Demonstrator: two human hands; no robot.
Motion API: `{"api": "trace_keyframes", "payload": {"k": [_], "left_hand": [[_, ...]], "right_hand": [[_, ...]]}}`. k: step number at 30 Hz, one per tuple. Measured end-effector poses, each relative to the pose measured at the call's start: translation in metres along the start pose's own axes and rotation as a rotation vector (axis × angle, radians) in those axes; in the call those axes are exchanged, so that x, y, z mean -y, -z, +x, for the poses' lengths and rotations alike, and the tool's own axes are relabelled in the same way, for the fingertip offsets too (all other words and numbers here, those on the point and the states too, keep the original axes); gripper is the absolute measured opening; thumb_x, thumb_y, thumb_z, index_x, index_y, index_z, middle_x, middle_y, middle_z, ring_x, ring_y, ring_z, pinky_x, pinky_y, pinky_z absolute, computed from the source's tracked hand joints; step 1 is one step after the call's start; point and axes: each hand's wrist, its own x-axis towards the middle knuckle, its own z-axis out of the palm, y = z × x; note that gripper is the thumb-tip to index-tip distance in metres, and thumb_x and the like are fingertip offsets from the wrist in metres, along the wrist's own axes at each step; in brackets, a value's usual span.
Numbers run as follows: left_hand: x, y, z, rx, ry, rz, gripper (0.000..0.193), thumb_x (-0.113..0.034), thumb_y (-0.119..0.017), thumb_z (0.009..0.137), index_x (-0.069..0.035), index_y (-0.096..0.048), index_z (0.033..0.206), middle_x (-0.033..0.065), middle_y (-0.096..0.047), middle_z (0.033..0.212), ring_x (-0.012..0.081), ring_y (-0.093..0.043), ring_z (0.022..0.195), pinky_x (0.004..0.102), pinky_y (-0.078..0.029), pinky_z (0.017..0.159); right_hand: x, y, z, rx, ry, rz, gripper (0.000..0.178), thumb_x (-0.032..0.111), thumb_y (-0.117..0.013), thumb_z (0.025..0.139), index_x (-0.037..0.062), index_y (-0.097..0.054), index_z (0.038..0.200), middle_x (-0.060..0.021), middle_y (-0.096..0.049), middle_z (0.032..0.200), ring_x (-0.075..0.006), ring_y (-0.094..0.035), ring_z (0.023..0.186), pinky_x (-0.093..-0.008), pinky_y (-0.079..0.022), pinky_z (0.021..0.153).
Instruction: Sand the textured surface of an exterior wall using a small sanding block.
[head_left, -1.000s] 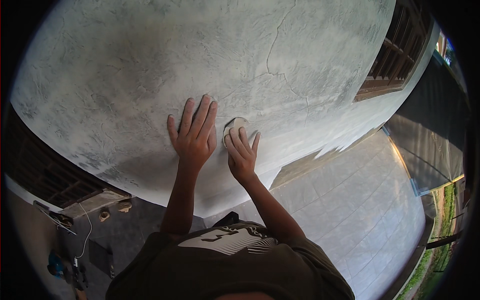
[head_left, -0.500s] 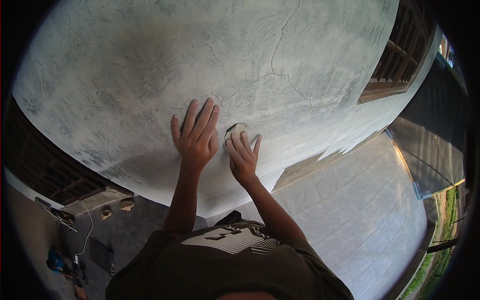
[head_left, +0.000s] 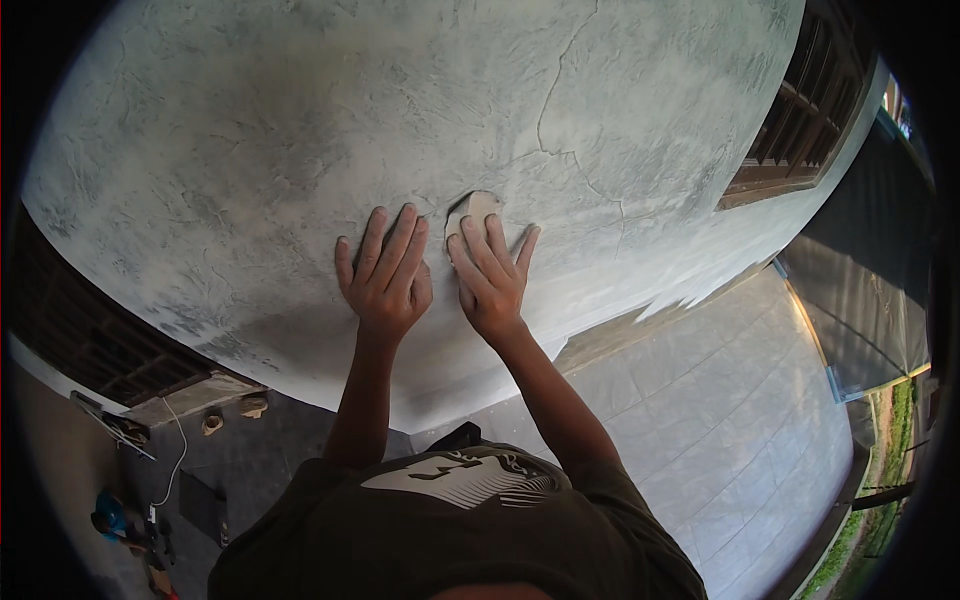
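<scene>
2 hands flat against a rough plastered wall.
Left hand spreads open, holding nothing; right hand presses a small pale sanding block under extended fingers.

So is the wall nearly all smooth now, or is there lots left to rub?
Hard to say how much is done: the grey wall looks patchy everywhere. In hand: the right hand presses a small pale sanding block against it, and the left hand lies flat beside. Left: a long crack runs above the block, and mottled patches spread all round.
</scene>
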Motion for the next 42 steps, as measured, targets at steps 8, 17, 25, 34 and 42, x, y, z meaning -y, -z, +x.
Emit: {"api": "trace_keyframes", "payload": {"k": [8,17,25,34,42], "left_hand": [[-0.004,-0.003,0.005,-0.027,0.005,0.018,0.036,-0.01,-0.059,0.085,-0.019,-0.073,0.118,-0.0038,-0.067,0.132,0.0215,-0.056,0.131,0.0488,-0.014,0.121],[-0.002,-0.005,0.001,-0.044,-0.019,0.034,0.034,-0.011,-0.06,0.087,-0.015,-0.073,0.118,0.0023,-0.067,0.133,0.0275,-0.051,0.136,0.0505,-0.014,0.121],[-0.004,-0.002,0.004,-0.049,0.024,0.028,0.037,-0.01,-0.06,0.085,-0.019,-0.073,0.118,-0.0032,-0.067,0.132,0.021,-0.055,0.131,0.0488,-0.018,0.119],[-0.006,-0.003,0.006,-0.056,0.02,0.026,0.039,-0.009,-0.059,0.085,-0.018,-0.072,0.12,-0.003,-0.066,0.133,0.0208,-0.055,0.132,0.0485,-0.019,0.119],[-0.005,-0.005,0.005,-0.06,0.01,0.026,0.039,-0.011,-0.058,0.086,-0.018,-0.071,0.122,-0.0026,-0.065,0.134,0.0206,-0.053,0.133,0.0486,-0.017,0.12]], "right_hand": [[-0.011,-0.005,-0.068,0.067,0.012,0.007,0.033,0.007,-0.062,0.088,0.0142,-0.069,0.119,-0.0027,-0.06,0.139,-0.0274,-0.05,0.136,-0.0769,-0.013,0.11],[-0.011,0.005,-0.008,0.019,0.121,0.009,0.035,0.006,-0.059,0.089,0.0145,-0.068,0.122,-0.0023,-0.059,0.141,-0.0266,-0.048,0.138,-0.0777,-0.009,0.109],[-0.015,0.007,0.012,0.057,0.136,0.042,0.034,0.004,-0.059,0.089,0.0138,-0.069,0.121,-0.0048,-0.059,0.141,-0.0305,-0.048,0.137,-0.0782,-0.009,0.109],[-0.036,0.005,-0.056,0.183,0.13,0.049,0.036,0.001,-0.059,0.089,0.0128,-0.068,0.122,-0.0074,-0.057,0.142,-0.0323,-0.048,0.138,-0.0781,-0.007,0.109],[-0.025,0.007,-0.025,0.067,0.143,0.044,0.034,0.006,-0.059,0.09,0.0135,-0.068,0.122,-0.0048,-0.057,0.142,-0.0287,-0.048,0.138,-0.0789,-0.01,0.108]]}}
